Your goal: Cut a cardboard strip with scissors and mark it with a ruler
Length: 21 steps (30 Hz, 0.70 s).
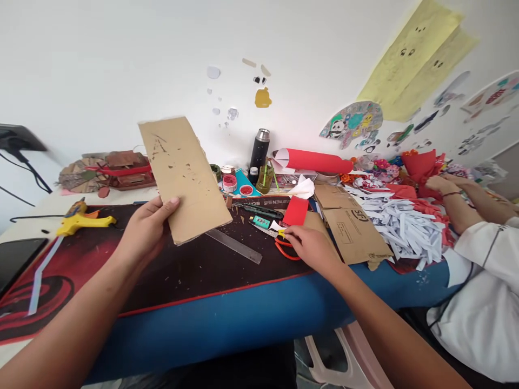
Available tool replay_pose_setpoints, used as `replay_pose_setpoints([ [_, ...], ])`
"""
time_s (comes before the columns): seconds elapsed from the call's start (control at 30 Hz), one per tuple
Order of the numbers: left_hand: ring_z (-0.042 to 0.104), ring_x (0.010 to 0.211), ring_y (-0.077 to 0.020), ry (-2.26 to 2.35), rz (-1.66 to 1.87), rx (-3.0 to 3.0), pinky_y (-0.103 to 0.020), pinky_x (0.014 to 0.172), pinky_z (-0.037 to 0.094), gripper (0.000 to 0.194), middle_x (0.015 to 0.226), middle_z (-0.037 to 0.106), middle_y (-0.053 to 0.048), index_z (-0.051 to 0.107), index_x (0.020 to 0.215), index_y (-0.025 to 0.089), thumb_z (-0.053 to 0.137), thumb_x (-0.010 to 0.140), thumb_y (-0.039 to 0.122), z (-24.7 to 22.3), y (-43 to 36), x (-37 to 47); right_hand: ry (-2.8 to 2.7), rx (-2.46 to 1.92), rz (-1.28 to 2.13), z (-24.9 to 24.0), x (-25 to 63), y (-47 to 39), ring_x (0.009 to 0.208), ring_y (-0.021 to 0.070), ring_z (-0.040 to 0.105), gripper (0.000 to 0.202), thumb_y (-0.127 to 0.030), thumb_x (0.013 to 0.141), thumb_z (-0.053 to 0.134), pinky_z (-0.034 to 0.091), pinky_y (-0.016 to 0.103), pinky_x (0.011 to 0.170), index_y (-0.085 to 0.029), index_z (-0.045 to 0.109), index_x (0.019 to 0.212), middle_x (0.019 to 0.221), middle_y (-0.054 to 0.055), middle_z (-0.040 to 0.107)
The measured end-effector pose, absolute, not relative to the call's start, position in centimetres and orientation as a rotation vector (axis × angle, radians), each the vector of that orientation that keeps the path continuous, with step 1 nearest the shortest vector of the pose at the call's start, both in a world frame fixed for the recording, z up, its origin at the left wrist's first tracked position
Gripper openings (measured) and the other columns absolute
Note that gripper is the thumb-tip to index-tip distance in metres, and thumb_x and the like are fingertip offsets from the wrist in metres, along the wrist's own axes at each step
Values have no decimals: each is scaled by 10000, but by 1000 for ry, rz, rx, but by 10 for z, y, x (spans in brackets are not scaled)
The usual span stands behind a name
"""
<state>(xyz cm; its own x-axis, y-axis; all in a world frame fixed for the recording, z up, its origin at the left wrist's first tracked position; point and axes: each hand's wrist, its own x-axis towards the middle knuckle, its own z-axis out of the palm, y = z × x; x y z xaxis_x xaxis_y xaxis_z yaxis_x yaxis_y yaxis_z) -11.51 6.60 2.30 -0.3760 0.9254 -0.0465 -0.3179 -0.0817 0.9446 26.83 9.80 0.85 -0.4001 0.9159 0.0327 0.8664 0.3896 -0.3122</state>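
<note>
My left hand (144, 227) holds a long brown cardboard strip (182, 175) by its lower end, tilted up above the dark red mat (182, 270). My right hand (310, 246) rests on the mat over red-handled scissors (286, 249), fingers closed around their handles. A metal ruler (235, 246) lies on the mat under the cardboard. A red paper piece (295, 210) and a small utility knife (259, 209) lie just beyond my right hand.
A yellow glue gun (81, 219) lies at the left. Flat cardboard pieces (351, 227), a pile of white paper strips (405, 227), a black flask (259, 148) and a red paper roll (314, 161) crowd the back and right. Another person's arm (458, 200) and white sleeve (486, 254) are at the right.
</note>
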Motion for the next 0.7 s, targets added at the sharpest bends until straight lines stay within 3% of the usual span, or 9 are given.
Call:
replay_pose_setpoints([
  [0.37, 777, 1145, -391, 1146, 1614, 876, -497, 1014, 645, 658, 1144, 847, -145, 819, 1059, 172, 1001, 639, 644, 9, 93, -88, -2751, -1712, 248, 12, 261, 102, 1091, 346, 778, 471, -184, 1019, 688, 519, 356, 830, -178, 666, 1489, 1411, 174, 728],
  [0.57, 769, 1164, -394, 1141, 1635, 863, -494, 1009, 640, 665, 1160, 847, -145, 822, 1050, 188, 991, 637, 680, -5, 93, -85, -2782, -1722, 307, 19, 257, 102, 1046, 353, 772, 351, -189, 1039, 644, 489, 363, 821, -127, 710, 1378, 1333, 199, 743],
  [0.7, 772, 1152, -392, 1141, 1639, 845, -494, 1008, 636, 673, 1151, 847, -150, 826, 1043, 185, 996, 627, 686, -12, 90, -86, -2725, -1708, 417, 21, 257, 99, 1041, 319, 755, 346, -214, 1007, 689, 459, 330, 786, -160, 710, 1348, 1221, 149, 779],
])
